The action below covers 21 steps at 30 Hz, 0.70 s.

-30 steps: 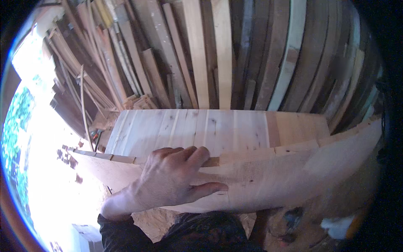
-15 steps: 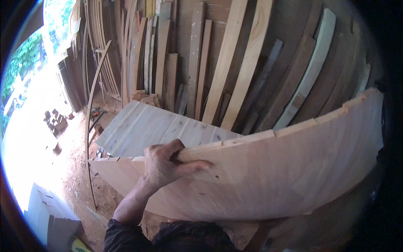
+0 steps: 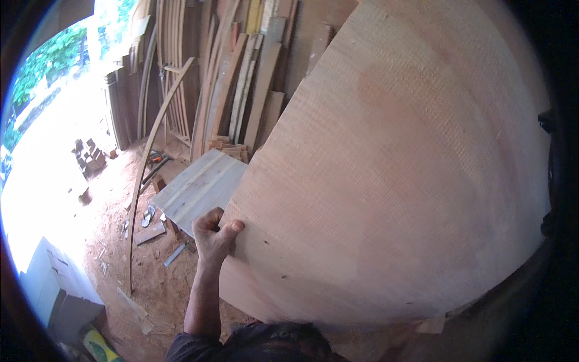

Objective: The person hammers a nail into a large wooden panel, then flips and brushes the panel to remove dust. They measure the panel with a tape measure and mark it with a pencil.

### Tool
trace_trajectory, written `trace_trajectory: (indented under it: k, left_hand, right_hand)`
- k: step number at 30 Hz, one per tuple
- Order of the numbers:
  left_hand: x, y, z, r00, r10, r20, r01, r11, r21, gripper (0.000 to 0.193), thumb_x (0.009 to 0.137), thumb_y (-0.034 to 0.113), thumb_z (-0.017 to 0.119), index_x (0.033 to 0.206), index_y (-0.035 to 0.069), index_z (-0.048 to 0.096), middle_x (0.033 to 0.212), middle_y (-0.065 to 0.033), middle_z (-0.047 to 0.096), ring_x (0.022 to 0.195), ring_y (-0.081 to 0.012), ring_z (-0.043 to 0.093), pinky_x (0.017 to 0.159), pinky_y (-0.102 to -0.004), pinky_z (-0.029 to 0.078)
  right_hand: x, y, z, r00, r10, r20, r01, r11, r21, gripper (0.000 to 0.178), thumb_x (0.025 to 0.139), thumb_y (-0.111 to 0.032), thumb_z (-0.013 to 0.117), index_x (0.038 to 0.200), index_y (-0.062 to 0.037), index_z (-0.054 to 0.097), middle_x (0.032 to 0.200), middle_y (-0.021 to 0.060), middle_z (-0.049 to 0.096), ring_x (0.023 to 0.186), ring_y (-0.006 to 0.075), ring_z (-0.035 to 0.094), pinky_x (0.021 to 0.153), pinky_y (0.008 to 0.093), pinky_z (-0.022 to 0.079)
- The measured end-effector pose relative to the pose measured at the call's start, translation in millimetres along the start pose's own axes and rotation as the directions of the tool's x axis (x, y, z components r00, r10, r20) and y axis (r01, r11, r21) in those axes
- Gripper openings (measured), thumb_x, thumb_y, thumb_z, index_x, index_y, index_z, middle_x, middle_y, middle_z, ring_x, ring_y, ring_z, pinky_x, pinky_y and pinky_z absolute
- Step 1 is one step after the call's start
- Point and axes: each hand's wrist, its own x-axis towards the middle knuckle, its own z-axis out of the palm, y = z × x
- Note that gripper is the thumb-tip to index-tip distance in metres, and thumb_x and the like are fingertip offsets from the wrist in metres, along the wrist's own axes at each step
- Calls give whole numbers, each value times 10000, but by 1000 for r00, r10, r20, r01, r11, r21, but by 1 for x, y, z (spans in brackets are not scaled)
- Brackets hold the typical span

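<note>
A broad, pale wooden panel (image 3: pixel 386 175) fills the middle and right of the view, tilted up with its wide, rough-sawn face towards me. My left hand (image 3: pixel 215 236) grips its left edge, the thumb lying on the near face and the fingers curled behind. Below the thumb, small dark knots mark the wood. Behind the hand lies a second panel of pale boards (image 3: pixel 202 184), partly covered by the one I hold. My right hand does not show; the panel's right side runs into the dark rim.
Long planks (image 3: pixel 263 90) lean on the back wall. A thin curved strip (image 3: pixel 146 160) stands at the left. Wood blocks (image 3: pixel 89 155) and sandals (image 3: pixel 148 215) lie on the dusty floor. A pale box-like block (image 3: pixel 63 280) is at the lower left.
The held panel has swung up from a low slant, its face now turned towards me and hiding many wall planks. My left hand now grips its left edge lower down. The view has shifted.
</note>
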Motion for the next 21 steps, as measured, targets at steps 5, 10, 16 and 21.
trace_trajectory:
  k: [5, 10, 16, 21]
  left_hand:
    - [-4, -3, -30, 1000, 2, -3, -2, 1000, -3, 614, 725, 575, 894, 708, 43, 587, 611, 35, 533, 509, -53, 504, 420, -237, 379]
    - [24, 59, -36, 986, 54, 158, -75, 989, 125, 648, 858, 638, 735, 981, 12, 624, 793, -34, 633, 637, -119, 592, 559, -296, 477]
    - [57, 98, 3, 963, -91, 254, 92, 996, 5, 575, 1048, 479, 538, 1275, -49, 524, 848, -55, 590, 629, -105, 589, 521, -258, 454]
    - [39, 31, 5, 979, -197, 56, 202, 973, -109, 562, 1073, 400, 512, 1364, -81, 535, 1228, -122, 657, 1144, -170, 585, 1017, -333, 443]
  right_hand:
    - [-25, 31, 20, 992, 46, 117, -56, 995, 84, 779, 1017, -604, 435, 1578, -75, 326, 1641, 120, 280, 1483, 352, 295, 1217, 527, 260]
    - [-18, 25, 41, 999, -13, 39, 9, 995, 102, 790, 991, -599, 493, 1561, -70, 354, 1634, 125, 290, 1475, 350, 304, 1204, 536, 278]
    - [-23, -15, 65, 994, 108, 15, -109, 987, 115, 729, 926, -501, 648, 1432, -3, 484, 1447, 164, 483, 1301, 330, 467, 1087, 487, 386]
    - [-14, -46, 75, 983, -172, 63, 180, 974, -139, 609, 908, -418, 661, 1309, 29, 558, 1290, 170, 567, 1152, 323, 534, 985, 471, 435]
